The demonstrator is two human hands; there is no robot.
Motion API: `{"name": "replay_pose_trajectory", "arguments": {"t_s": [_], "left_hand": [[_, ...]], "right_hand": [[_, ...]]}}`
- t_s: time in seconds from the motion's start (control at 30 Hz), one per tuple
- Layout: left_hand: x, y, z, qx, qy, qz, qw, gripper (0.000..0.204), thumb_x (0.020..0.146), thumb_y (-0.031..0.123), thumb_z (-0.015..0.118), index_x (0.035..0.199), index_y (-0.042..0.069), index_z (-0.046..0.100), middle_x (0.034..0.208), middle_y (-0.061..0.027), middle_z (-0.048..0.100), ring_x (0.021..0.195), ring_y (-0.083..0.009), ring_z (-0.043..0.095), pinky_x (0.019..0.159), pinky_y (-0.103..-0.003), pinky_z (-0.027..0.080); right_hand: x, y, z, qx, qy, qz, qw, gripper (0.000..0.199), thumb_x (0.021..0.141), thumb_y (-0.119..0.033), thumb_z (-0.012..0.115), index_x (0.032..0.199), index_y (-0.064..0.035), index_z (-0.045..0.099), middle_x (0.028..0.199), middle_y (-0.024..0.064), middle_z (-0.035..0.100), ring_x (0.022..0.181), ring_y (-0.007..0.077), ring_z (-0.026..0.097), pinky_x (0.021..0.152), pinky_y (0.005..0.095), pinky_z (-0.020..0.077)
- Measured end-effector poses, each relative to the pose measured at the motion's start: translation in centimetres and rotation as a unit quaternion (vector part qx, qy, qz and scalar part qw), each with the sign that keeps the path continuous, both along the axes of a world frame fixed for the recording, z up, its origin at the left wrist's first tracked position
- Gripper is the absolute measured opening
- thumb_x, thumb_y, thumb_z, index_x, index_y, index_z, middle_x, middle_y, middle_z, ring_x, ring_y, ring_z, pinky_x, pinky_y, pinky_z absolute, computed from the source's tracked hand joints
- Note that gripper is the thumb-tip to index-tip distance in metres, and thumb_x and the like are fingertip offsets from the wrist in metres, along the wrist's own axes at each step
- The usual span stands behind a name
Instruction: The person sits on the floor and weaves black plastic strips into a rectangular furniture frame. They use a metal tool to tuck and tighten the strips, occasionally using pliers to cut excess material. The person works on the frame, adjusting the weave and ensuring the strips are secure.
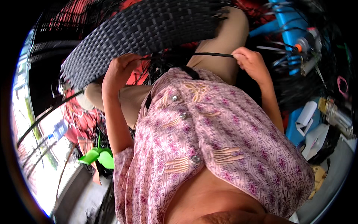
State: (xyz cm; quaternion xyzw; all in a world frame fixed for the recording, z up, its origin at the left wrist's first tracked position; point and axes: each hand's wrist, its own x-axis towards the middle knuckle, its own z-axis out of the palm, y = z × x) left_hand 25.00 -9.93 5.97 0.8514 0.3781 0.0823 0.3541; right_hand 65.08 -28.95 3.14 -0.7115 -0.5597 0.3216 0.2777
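Note:
A black woven panel (149, 30), made of flat plastic-like strips, arches across my lap at the top of the view. My right hand (251, 61) is closed, pinching the end of a black strip (214, 54) between thumb and fingers. The strip is stretched sideways over my thigh toward the left. At the panel's lower edge, my left hand (125, 67) is closed too, with a dark strand coming from its fingertips. Against the dark clutter behind, the middle of the strand is hard to follow.
Blue metal-like bars (289, 28) rise at the right, near a tool with an orange part (298, 47). Tangled black strips (302, 87) lie below it. A clear bottle-like object (339, 117) stands at the far right. Bright green leaf-shaped pieces (97, 156) are at the left.

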Motion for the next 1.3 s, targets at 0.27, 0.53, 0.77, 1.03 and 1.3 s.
{"name": "replay_pose_trajectory", "arguments": {"t_s": [0.27, 0.53, 0.77, 1.03, 1.3], "left_hand": [[13.1, -3.9, 2.8, -0.08, -0.048, -0.159, 0.983, 0.014, 0.092, 0.005, 0.06, 0.101, -0.003, 0.067, 0.082, -0.0169, 0.069, 0.067, -0.0269, 0.07, 0.062, -0.034, 0.053], [10.8, -0.6, 3.6, -0.123, -0.013, -0.163, 0.979, 0.016, 0.087, -0.003, 0.065, 0.102, -0.005, 0.07, 0.077, -0.0105, 0.072, 0.066, -0.0134, 0.069, 0.061, -0.026, 0.053], [11.0, 0.2, 4.0, -0.164, -0.323, 0.076, 0.929, 0.004, 0.09, 0.0, 0.067, 0.093, 0.002, 0.068, 0.081, -0.0057, 0.069, 0.063, -0.0097, 0.058, 0.064, -0.022, 0.048], [14.8, -2.3, 2.1, -0.4, -0.579, -0.025, 0.71, 0.015, 0.097, 0.016, 0.067, 0.107, 0.005, 0.064, 0.104, -0.0043, 0.063, 0.095, -0.0161, 0.056, 0.087, -0.032, 0.047], [17.4, -5.3, 1.5, -0.444, -0.573, -0.061, 0.686, 0.016, 0.103, 0.021, 0.058, 0.11, 0.007, 0.058, 0.093, -0.0026, 0.057, 0.085, -0.0141, 0.054, 0.081, -0.034, 0.048]], "right_hand": [[-7.7, 3.5, 2.6, 0.181, 0.144, 0.057, 0.971, 0.037, 0.09, -0.03, 0.069, 0.116, -0.0045, 0.063, 0.096, 0.0204, 0.07, 0.09, 0.0368, 0.068, 0.078, 0.0467, 0.0532], [-4.7, 0.9, 0.1, 0.163, 0.091, 0.085, 0.979, 0.03, 0.094, -0.035, 0.062, 0.099, -0.0074, 0.074, 0.086, 0.0134, 0.073, 0.081, 0.0327, 0.07, 0.077, 0.0414, 0.0538], [-5.6, 0.6, 1.3, 0.137, 0.23, -0.002, 0.964, 0.023, 0.098, -0.026, 0.065, 0.099, -0.0043, 0.072, 0.063, 0.0033, 0.061, 0.057, 0.0104, 0.059, 0.056, 0.0279, 0.0457], [-7.4, 0.9, 1.0, 0.103, 0.227, 0.025, 0.968, 0.031, 0.097, -0.035, 0.063, 0.103, -0.0056, 0.073, 0.081, 0.0101, 0.071, 0.083, 0.0212, 0.072, 0.075, 0.0345, 0.0533], [-1.1, -1.8, 1.5, 0.287, 0.087, -0.246, 0.922, 0.019, 0.096, -0.016, 0.065, 0.108, -0.0028, 0.072, 0.097, 0.0097, 0.074, 0.087, 0.0139, 0.07, 0.082, 0.0306, 0.0543]]}}
